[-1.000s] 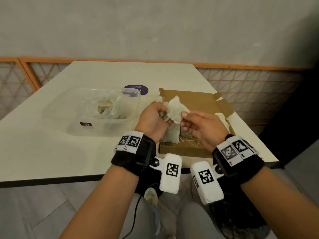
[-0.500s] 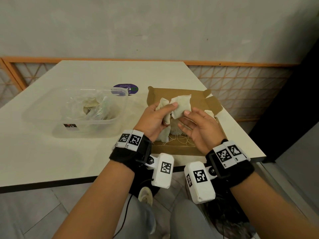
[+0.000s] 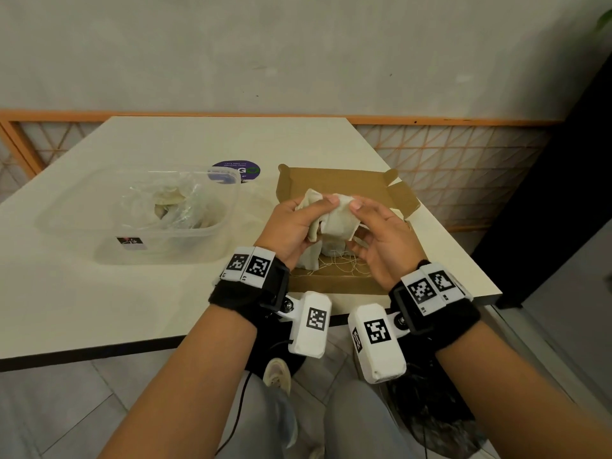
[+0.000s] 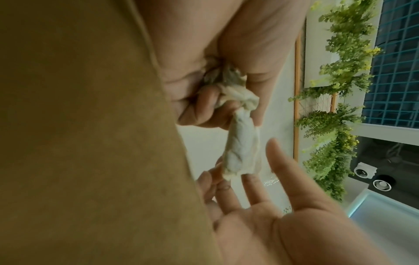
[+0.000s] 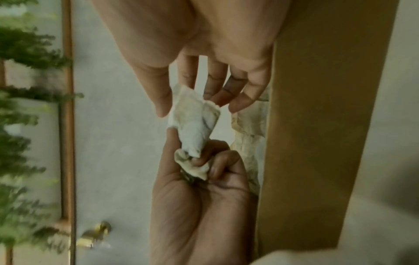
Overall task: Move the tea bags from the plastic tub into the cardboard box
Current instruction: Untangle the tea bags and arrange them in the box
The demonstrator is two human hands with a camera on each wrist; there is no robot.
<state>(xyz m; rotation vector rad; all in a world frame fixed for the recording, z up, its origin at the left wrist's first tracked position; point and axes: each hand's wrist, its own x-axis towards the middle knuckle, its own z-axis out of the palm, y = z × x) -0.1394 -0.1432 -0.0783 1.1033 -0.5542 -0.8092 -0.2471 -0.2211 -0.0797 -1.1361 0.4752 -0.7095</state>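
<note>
Tea bags (image 3: 334, 217) are sitting bunched between both your hands, right above the cardboard box (image 3: 334, 180). Your left hand (image 3: 291, 226) is gripping the crumpled end, fingers curled round it. Your right hand (image 3: 374, 233) is pinching the far end between thumb and fingertips, its other fingers staying loose. Box is already holding a few bags (image 3: 331, 251) with loose strings (image 3: 334, 268) on its floor. Plastic tub (image 3: 139, 246) is sitting to the left on the worktop (image 3: 99, 303), more bags (image 3: 169, 202) lying inside amid clear wrap.

Risks: you're likely pulling one bag off the clump, so thin paper could tear and spill tea. Strings could tangle and drag bags out when you're lifting away. Letting go too near the open flap (image 3: 402, 200) could drop one outside.
</note>
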